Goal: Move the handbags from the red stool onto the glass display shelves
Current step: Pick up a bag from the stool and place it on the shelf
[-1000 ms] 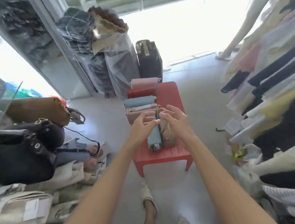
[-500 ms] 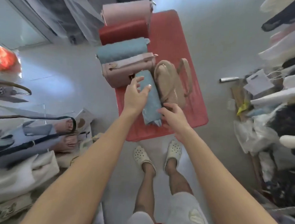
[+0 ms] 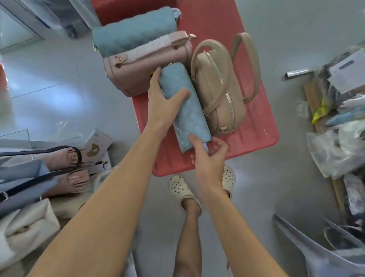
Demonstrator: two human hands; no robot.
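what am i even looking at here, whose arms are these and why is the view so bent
There is no machine here. A person wears a wide-angle camera on the head, looking down, so the edges bend and you see their own arms and feet. Below is a red stool holding several handbags. The left hand grips the upper part of a slim light blue quilted bag, and the right hand pinches its near end. Beside it lies a beige bag with looped handles; behind are a pink bag and another blue bag. More bags sit on the glass shelves at the left.

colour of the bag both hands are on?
Light blue, quilted; head view.
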